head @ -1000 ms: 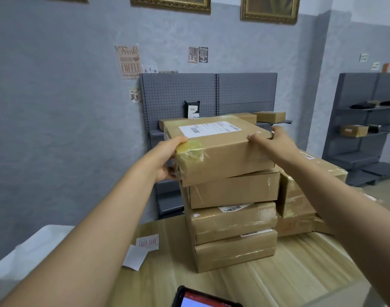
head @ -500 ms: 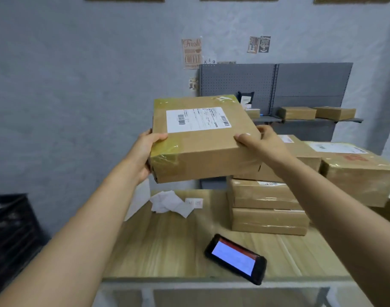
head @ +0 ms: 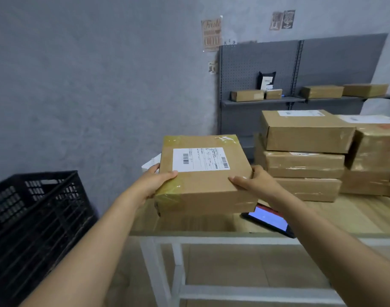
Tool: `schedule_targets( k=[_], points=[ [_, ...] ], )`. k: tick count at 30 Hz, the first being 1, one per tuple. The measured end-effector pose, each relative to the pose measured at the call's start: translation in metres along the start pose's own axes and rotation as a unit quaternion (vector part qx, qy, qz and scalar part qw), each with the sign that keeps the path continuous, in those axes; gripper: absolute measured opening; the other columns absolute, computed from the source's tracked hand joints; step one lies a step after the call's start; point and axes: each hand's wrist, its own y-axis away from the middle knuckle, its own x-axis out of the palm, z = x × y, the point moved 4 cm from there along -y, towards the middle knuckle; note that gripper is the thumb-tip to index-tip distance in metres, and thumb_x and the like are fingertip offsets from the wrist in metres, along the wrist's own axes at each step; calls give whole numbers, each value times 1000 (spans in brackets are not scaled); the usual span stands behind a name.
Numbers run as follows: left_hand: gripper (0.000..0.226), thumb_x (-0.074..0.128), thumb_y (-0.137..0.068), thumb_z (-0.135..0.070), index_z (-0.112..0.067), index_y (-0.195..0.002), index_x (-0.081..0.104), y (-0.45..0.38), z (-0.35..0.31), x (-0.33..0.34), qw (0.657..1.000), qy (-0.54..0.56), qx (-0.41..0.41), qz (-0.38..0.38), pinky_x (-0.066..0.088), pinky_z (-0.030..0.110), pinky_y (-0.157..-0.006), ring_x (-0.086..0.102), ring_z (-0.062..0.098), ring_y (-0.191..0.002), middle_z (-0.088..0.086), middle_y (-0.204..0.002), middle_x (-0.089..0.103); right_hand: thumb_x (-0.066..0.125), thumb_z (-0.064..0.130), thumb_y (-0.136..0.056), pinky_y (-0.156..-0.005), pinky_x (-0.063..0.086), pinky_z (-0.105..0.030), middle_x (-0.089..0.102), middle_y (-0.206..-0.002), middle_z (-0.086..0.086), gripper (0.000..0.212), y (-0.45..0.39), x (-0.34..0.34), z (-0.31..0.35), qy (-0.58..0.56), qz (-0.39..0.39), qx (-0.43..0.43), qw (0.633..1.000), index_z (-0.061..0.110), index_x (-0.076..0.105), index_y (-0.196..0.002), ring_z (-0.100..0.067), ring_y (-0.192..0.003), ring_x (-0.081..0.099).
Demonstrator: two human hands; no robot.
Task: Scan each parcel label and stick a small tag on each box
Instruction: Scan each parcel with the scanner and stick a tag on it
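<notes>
Parcel (head: pixel 204 176) sits at the centre of the frame, held level over the near edge of the table (head: pixel 335 214) with its label (head: pixel 200 159) facing up, probably so it can be scanned. Left hand (head: pixel 151 185) and right hand (head: pixel 257 181) grip its 2 sides, fingers (head: pixel 239 180) curled on the top edge. Scanner (head: pixel 269 220) lies just below, lower right.

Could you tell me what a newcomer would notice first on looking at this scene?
First, the cardboard box at the centre, white label up, gripped at its sides by the left hand and the right hand above the near edge of the wooden table. Next, the stack of boxes to its right, and the black crate at far left.
</notes>
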Motion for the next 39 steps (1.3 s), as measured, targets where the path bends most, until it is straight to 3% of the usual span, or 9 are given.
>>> schedule_targets(
  k=[3,7,10,17,21,23,27,33,39],
  points=[
    [55,76,-80,-33,-33,-127,48,2,28,-7,1000,-12,-6,3,51,21,-59,67,4,-80,-17,-98,63,76,46,-74,-89,52,-40,56,-122,-9,70,17,30,-17,21,1,28,999,5,47,-123,-25,-105,60],
    [63,74,-81,-32,-28,-137,44,-2,65,-10,999,-40,-22,4,50,25,-72,62,8,-92,-10,-114,61,75,35,-79,-74,53,-23,64,-112,-6,38,29,59,-38,8,-1,26,1000,12,56,-103,-15,-88,63],
    [62,75,-80,-30,-30,-134,45,-6,85,-3,998,-50,-35,11,46,17,-62,60,-1,-84,-16,-108,63,71,44,-81,-82,47,-32,58,-115,-9,60,30,72,-55,67,18,74,995,3,48,-119,-22,-102,56],
    [69,73,-81,-35,-27,-140,39,-25,105,10,993,-102,-65,-14,36,14,-52,51,-8,-69,-26,-83,50,69,47,-81,-89,47,-38,57,-116,-11,63,8,75,-66,100,20,66,993,3,46,-120,-27,-107,55],
    [78,69,-81,-48,-23,-144,30,-37,104,12,988,-129,-81,-20,39,21,-59,52,1,-77,-9,-119,57,58,50,-88,-76,40,-30,56,-113,-8,57,-6,68,-71,130,45,47,989,6,46,-121,-23,-98,52],
    [84,66,-80,-55,-22,-146,25,-42,100,12,982,-169,-82,-27,42,28,-73,57,15,-100,-2,-138,50,47,47,-95,-72,39,-30,60,-113,-9,49,-13,57,-77,125,35,35,991,6,50,-122,-23,-95,53],
    [89,66,-79,-56,-21,-148,21,-53,96,14,970,-230,-66,-34,39,31,-82,50,24,-122,1,-144,44,49,31,-96,-82,41,-32,57,-123,-15,37,-30,20,-104,193,-7,30,981,7,53,-124,-31,-108,53],
    [94,67,-77,-57,-25,-149,17,-62,103,13,969,-225,-96,-24,39,33,-86,49,24,-121,-2,-145,43,69,65,-69,-98,35,-38,35,-143,-3,96,-45,-9,-165,406,66,84,907,22,27,-144,-28,-126,35],
    [91,65,-80,-55,-29,-150,13,-63,104,13,959,-251,-127,-45,36,35,-81,48,26,-123,-1,-146,41,66,79,-57,-94,40,-40,34,-141,1,112,-59,-13,-182,423,106,73,897,33,18,-147,-26,-125,32]
  ],
)
